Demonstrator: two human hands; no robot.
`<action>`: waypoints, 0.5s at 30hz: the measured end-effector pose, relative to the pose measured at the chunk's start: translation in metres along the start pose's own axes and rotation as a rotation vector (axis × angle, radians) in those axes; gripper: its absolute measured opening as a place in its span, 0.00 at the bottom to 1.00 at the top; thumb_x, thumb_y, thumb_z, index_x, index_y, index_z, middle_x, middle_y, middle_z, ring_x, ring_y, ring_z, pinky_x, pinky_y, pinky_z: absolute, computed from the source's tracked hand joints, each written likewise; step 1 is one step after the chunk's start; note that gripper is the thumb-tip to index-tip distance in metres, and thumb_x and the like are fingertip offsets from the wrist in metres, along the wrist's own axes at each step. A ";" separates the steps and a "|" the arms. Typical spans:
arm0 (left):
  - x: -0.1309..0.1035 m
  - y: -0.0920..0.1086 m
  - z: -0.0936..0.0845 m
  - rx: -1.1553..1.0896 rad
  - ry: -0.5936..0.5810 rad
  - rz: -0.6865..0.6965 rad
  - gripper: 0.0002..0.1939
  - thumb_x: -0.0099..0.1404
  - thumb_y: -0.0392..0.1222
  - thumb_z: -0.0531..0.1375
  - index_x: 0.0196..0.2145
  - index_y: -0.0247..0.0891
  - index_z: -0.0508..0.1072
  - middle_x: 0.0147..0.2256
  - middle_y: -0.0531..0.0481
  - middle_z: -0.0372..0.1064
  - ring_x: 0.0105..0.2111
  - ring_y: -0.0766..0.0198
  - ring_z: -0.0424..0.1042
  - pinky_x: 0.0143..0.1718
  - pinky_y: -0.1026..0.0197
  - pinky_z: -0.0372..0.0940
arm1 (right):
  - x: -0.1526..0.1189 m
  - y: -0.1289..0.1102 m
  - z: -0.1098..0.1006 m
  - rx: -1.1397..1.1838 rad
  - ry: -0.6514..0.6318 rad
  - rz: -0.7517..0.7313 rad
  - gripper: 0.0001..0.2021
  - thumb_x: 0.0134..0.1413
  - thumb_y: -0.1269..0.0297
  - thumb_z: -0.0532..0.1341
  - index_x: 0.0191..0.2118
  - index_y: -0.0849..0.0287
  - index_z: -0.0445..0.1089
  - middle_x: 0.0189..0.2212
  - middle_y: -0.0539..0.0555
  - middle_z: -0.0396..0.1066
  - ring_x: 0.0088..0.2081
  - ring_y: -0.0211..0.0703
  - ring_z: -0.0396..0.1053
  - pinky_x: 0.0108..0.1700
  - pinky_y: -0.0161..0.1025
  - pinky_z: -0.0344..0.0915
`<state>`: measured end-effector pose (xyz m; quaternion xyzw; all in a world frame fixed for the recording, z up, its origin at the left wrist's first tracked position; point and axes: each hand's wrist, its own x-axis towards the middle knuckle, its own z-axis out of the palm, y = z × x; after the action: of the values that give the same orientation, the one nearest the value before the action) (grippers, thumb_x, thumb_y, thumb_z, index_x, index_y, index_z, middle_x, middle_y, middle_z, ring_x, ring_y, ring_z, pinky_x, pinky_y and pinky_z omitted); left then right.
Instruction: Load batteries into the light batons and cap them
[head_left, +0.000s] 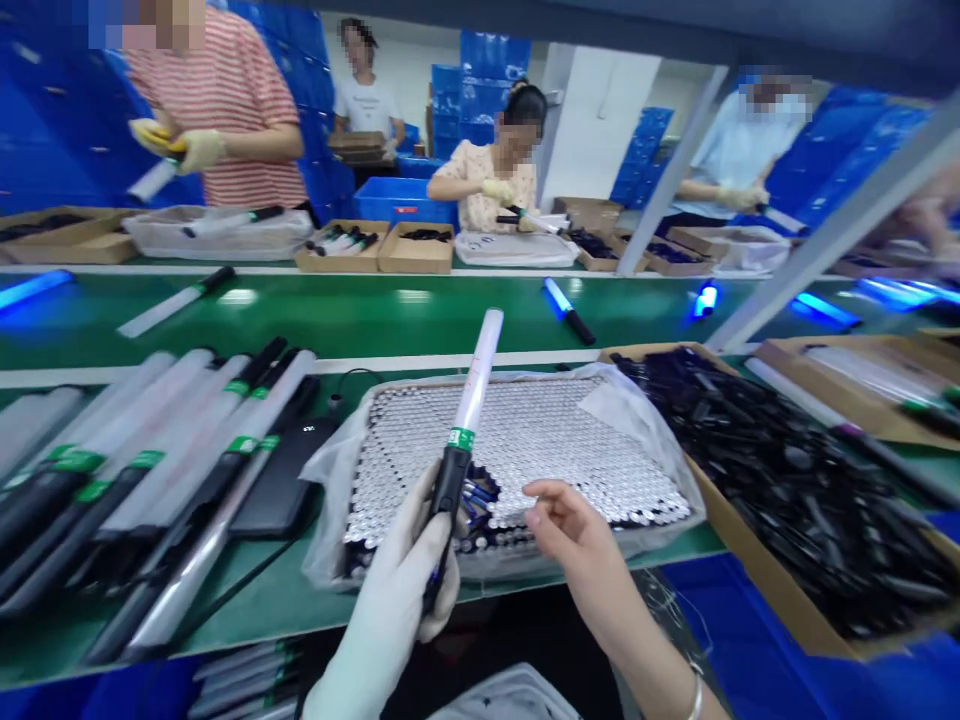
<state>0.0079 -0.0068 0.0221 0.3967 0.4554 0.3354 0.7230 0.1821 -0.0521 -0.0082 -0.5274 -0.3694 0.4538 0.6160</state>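
Gloved left hand [416, 545] grips the black handle of a tilted light stick [478, 385]. The bare right hand [577, 535], half open and seemingly empty, is over tightly packed silver-ended cylinders [420, 420]; lifting one would call for a narrow pinch.

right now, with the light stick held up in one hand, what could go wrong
The light stick is over the packed silver-topped cylinders, so if the left hand loosened its grip, it might drop onto them. The right hand hovers close to the tilted blue cylinders and could knock some over. The loose plastic liner might snag.
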 end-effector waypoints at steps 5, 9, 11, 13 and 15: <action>0.002 0.005 0.026 -0.108 0.095 -0.088 0.34 0.58 0.49 0.66 0.60 0.63 0.60 0.39 0.53 0.67 0.21 0.75 0.63 0.16 0.74 0.54 | -0.010 -0.004 -0.020 -0.104 -0.031 -0.026 0.08 0.57 0.58 0.62 0.38 0.57 0.72 0.25 0.47 0.60 0.28 0.36 0.57 0.30 0.34 0.56; 0.005 0.011 0.042 -0.193 0.049 -0.137 0.38 0.53 0.46 0.68 0.60 0.58 0.61 0.34 0.52 0.68 0.16 0.73 0.57 0.12 0.71 0.52 | -0.010 -0.015 -0.032 -0.199 -0.039 -0.045 0.07 0.58 0.61 0.61 0.40 0.56 0.73 0.28 0.50 0.66 0.30 0.37 0.62 0.32 0.35 0.60; 0.008 0.014 0.047 -0.181 0.031 -0.158 0.42 0.49 0.44 0.69 0.61 0.56 0.61 0.27 0.54 0.65 0.14 0.73 0.52 0.09 0.71 0.48 | -0.010 -0.019 -0.038 -0.231 -0.029 -0.060 0.07 0.58 0.62 0.61 0.40 0.56 0.74 0.31 0.51 0.69 0.31 0.38 0.64 0.33 0.35 0.62; 0.011 0.015 0.051 -0.133 0.043 -0.219 0.44 0.47 0.43 0.70 0.61 0.57 0.61 0.23 0.56 0.61 0.14 0.73 0.51 0.10 0.74 0.47 | -0.011 -0.023 -0.043 -0.252 -0.009 -0.074 0.07 0.58 0.63 0.60 0.41 0.55 0.74 0.32 0.51 0.71 0.32 0.38 0.65 0.33 0.35 0.64; 0.015 0.016 0.056 -0.065 0.067 -0.289 0.46 0.45 0.44 0.72 0.60 0.60 0.61 0.20 0.57 0.60 0.14 0.74 0.52 0.12 0.75 0.48 | -0.016 -0.028 -0.052 -0.284 0.006 -0.079 0.08 0.58 0.64 0.60 0.42 0.54 0.74 0.32 0.51 0.73 0.32 0.37 0.67 0.34 0.34 0.65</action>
<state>0.0628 -0.0021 0.0452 0.2920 0.5205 0.2554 0.7607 0.2302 -0.0845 0.0107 -0.5958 -0.4486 0.3708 0.5535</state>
